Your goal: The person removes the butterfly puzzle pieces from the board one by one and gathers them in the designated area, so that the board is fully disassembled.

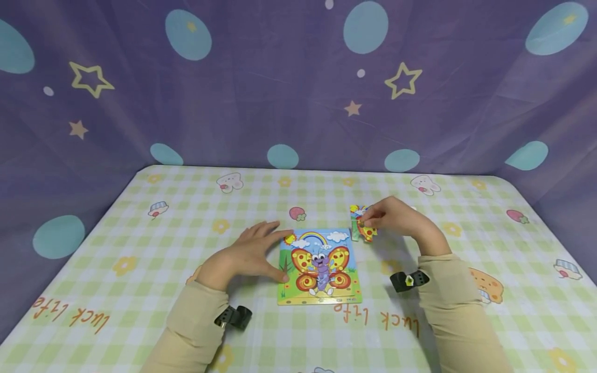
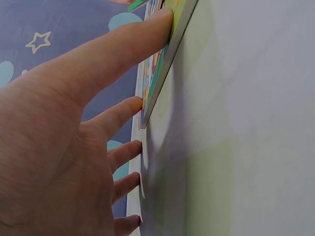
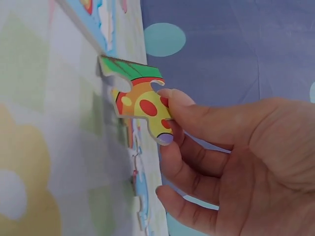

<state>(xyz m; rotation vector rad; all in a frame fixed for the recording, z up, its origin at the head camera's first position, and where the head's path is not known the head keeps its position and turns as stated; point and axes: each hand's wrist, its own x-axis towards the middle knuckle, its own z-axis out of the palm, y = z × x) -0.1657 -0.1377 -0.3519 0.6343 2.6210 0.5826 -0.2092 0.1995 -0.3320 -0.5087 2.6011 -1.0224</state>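
Landmark = butterfly puzzle board (image 1: 320,267), lying flat on the checked tablecloth (image 1: 140,233), approx. mid-table.

Far left of board: purple star-and-dot backdrop (image 1: 93,103) drops to the table edge; orange "luck life" lettering (image 1: 70,315) sits on the cloth near the front left corner.

Just left of board: left hand (image 1: 249,254), palm down, fingers spread & straight. Index tip meets the board's top left corner, thumb tip meets its left edge lower down. Left wrist view confirms: thumb (image 2: 123,49) presses the board's (image 2: 162,69) edge, other fingers fan out flat on the cloth, nothing gripped. Beige sleeve (image 1: 193,326) w/ black strap at the wrist, near the board's lower left.

Board itself: blue sky, rainbow, clouds, purple butterfly w/ yellow-red wings, green ground. Picture looks whole from the head view; can't tell if any slot is vacant.

Just right of board's top right corner: right hand (image 1: 396,217) pinches a loose puzzle piece (image 1: 364,230). Right wrist view: thumb on top, curled fingers below, clamped on the piece (image 3: 140,103) — green, red & yellow w/ red spots. Piece is lifted off the cloth, tilted, its far corner close to the board's edge; touching or not, can't tell. More loose pieces (image 1: 356,210) lie under/behind that hand, partly hidden.
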